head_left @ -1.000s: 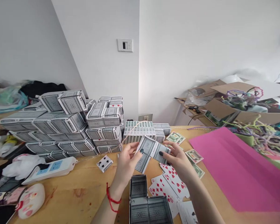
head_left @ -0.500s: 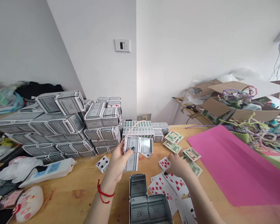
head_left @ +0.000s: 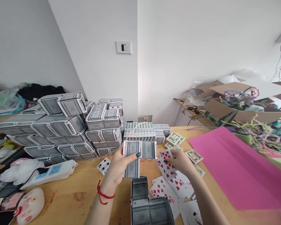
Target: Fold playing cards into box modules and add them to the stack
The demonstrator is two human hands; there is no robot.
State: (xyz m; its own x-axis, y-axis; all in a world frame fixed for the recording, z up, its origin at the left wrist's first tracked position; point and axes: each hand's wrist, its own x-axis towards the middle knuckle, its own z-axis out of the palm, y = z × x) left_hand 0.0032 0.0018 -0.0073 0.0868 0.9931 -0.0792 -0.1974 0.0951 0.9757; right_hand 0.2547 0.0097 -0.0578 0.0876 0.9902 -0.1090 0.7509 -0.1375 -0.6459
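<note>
The left hand is partly hidden behind the joined cards it holds.

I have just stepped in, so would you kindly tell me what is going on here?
A person is handling playing cards with both bare hands over a light wooden table. The left hand holds grey-patterned cards; the right hand grips white cards with red hearts. Nearer the person stands an open-topped box of grey-patterned cards. Rectangular grey-patterned blocks are stacked at the left, and a bright pink sheet lies at the right.
</note>
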